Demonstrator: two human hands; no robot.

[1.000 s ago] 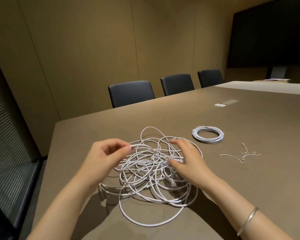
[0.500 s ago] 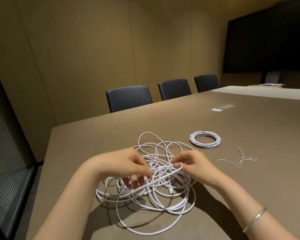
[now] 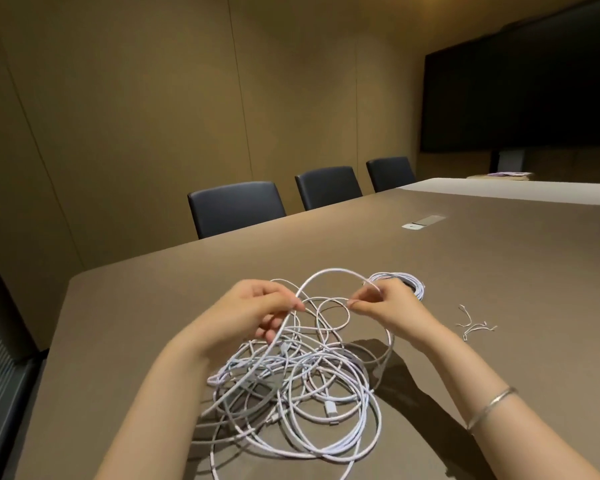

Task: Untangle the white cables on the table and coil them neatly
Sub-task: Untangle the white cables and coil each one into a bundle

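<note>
A tangle of white cables (image 3: 302,386) lies on the brown table (image 3: 499,271) in front of me, with a white plug showing among the loops. My left hand (image 3: 253,306) and my right hand (image 3: 385,303) are raised above the tangle. Each pinches one white strand, which arches between them as a loop (image 3: 329,273). More strands hang from both hands down into the pile. A neatly coiled white cable (image 3: 413,282) lies just beyond my right hand, partly hidden by it.
Several small white ties (image 3: 473,325) lie on the table to the right of my right hand. Three dark chairs (image 3: 236,206) stand along the far edge. A floor box cover (image 3: 423,221) sits in the tabletop. A dark screen (image 3: 520,84) fills the right wall.
Both hands have risen from the pile, lifting a strand that now arches between them. Part of the tangle has been pulled up and nearer to me.
</note>
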